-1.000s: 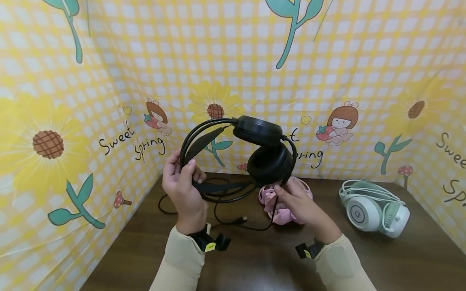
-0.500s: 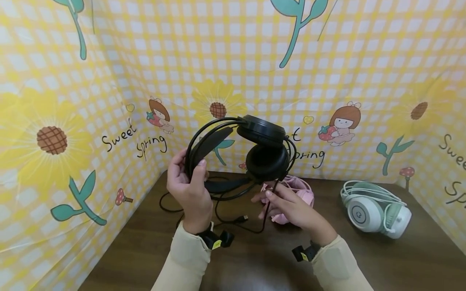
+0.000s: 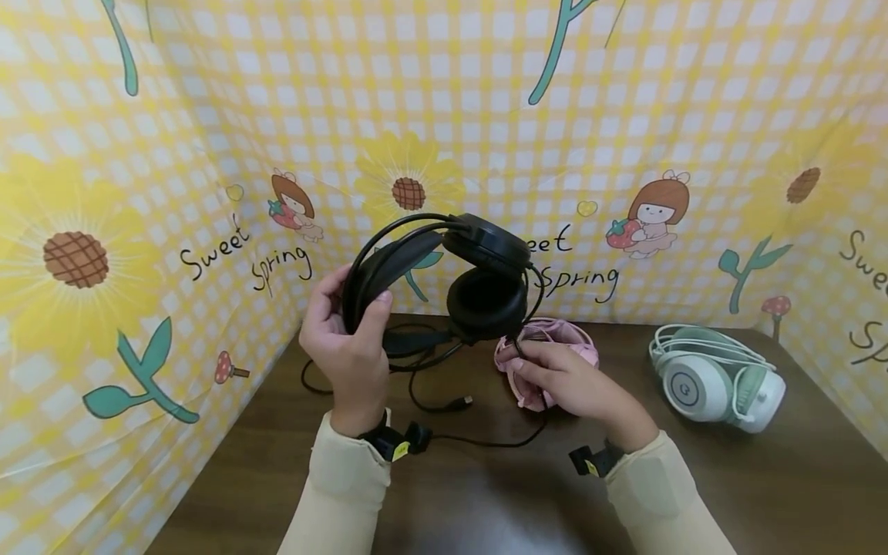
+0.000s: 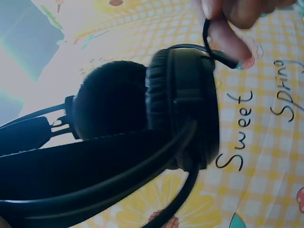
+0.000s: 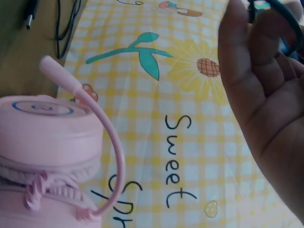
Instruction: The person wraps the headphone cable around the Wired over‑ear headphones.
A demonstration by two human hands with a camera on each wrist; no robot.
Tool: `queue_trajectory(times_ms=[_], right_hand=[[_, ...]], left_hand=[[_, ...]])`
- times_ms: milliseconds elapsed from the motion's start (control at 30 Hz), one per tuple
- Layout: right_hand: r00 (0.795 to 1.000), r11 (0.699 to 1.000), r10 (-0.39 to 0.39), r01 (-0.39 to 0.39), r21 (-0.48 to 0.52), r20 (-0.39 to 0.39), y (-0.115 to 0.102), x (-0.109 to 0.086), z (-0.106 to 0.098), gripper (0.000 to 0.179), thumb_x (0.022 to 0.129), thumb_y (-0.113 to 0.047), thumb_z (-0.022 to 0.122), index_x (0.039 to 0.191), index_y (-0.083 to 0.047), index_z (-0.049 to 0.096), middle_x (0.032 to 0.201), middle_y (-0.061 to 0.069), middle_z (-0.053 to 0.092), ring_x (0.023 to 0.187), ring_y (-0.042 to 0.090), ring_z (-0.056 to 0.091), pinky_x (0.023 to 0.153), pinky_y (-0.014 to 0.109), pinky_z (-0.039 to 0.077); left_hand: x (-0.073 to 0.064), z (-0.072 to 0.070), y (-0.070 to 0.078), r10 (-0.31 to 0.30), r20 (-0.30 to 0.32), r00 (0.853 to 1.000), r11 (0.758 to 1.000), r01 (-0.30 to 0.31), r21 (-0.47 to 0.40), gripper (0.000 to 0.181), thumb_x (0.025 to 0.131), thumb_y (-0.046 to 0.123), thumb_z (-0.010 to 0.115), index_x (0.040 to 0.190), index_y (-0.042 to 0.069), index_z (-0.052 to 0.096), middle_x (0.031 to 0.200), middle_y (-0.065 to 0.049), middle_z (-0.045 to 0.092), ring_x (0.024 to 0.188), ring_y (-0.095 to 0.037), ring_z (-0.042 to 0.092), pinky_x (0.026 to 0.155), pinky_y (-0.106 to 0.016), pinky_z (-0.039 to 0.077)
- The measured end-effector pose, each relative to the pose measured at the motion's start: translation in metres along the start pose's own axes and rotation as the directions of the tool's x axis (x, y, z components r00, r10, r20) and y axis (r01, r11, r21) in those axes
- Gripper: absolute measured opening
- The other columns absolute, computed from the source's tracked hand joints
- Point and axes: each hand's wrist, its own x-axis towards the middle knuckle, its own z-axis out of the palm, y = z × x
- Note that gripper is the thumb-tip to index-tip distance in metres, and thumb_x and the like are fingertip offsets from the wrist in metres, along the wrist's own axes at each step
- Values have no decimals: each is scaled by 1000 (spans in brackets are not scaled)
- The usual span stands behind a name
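Black over-ear headphones point(image 3: 489, 243) are held up above the table, tilted, with the headband towards the left and both ear cups towards the right. My left hand point(image 3: 350, 354) grips the headband, its thumb on the inner side. Just below the lower ear cup point(image 3: 488, 303), my right hand point(image 3: 572, 381) pinches the headphones' thin black cable point(image 3: 499, 445). In the left wrist view, the right fingertips point(image 4: 237, 47) show at the top beside that cable. Part of the cable is hidden behind the right hand; the rest lies on the table, ending in a USB plug point(image 3: 461, 403).
Pink headphones point(image 3: 583, 347) lie on the brown table point(image 3: 444, 501) behind my right hand; their microphone boom point(image 5: 111, 137) shows in the right wrist view. White-and-green headphones point(image 3: 714, 385) with a wrapped cable lie farther right. A yellow checked cloth point(image 3: 458, 116) covers the walls.
My right hand loosened its fingers on the cable half a second ago and now pinches it again near the ear cup. The headphones have shifted slightly left and turned a little.
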Motion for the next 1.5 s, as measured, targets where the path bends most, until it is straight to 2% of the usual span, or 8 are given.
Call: queue_trajectory(times_ms=[100, 467, 700, 933, 1067, 1233, 1333, 1500], right_hand=[[998, 998, 20, -23, -50, -59, -2, -4, -6, 23, 103, -11, 46, 83, -5, 54, 64, 3, 50, 53, 18, 48, 49, 27, 42], [974, 963, 29, -87, -253, -225, -11, -17, -23, 17, 103, -24, 49, 94, -18, 62, 69, 0, 48, 62, 17, 49, 55, 30, 41], [977, 943, 12, -82, -323, -212, -21, -22, -28, 16, 102, -28, 51, 95, -22, 64, 73, -4, 53, 63, 14, 51, 55, 30, 43], [983, 917, -13, -61, -394, -184, -26, -28, -31, 17, 100, -21, 54, 103, -21, 71, 84, -5, 58, 72, 12, 53, 60, 29, 44], [987, 911, -9, -59, -408, -161, -26, -30, -31, 16, 99, -19, 55, 100, -19, 72, 74, -7, 56, 67, 11, 52, 55, 29, 43], [993, 901, 3, -53, -431, -116, -27, -29, -27, 15, 99, -21, 55, 97, -24, 70, 70, -11, 55, 62, 8, 53, 57, 28, 45], [996, 881, -30, -13, -474, -84, -28, -27, -24, 14, 99, -24, 57, 94, -26, 70, 76, -15, 58, 78, 8, 53, 70, 29, 46], [998, 869, -41, 13, -494, -46, -29, -24, -20, 17, 99, -27, 56, 90, -22, 69, 77, -20, 60, 82, 4, 55, 86, 36, 38]], left_hand=[[3, 0, 1, 5, 14, 1000, 1000, -6, 28, 32, 73, -3, 73, 104, -8, 68, 90, -21, 62, 74, -25, 55, 66, -30, 48], [1, -3, 2, -37, 178, 983, 976, -2, 218, 34, 75, 3, 78, 108, 1, 71, 94, -11, 67, 74, -24, 59, 66, -29, 50], [-4, 1, 7, -85, 303, 949, 952, -12, 305, 35, 75, 3, 78, 110, 5, 71, 98, -7, 69, 78, -20, 63, 67, -27, 52], [-8, 14, 30, -128, 408, 904, 934, -29, 357, 30, 76, -5, 74, 106, -6, 69, 97, -14, 70, 72, -19, 62, 62, -24, 50], [-10, 19, 34, -137, 425, 895, 921, -43, 387, 29, 77, -6, 74, 105, -8, 69, 96, -15, 70, 72, -20, 64, 62, -24, 50], [-13, 19, 31, -131, 406, 904, 903, -60, 425, 29, 78, -2, 74, 106, -5, 70, 99, -14, 70, 76, -21, 65, 64, -24, 51], [-14, 15, 20, -104, 405, 908, 896, -91, 435, 29, 78, 4, 77, 106, -1, 71, 98, -9, 71, 76, -20, 65, 64, -25, 51], [-17, 9, 2, -77, 467, 881, 897, -143, 418, 30, 78, 15, 80, 107, 8, 74, 98, -2, 70, 79, -17, 65, 64, -29, 52]])
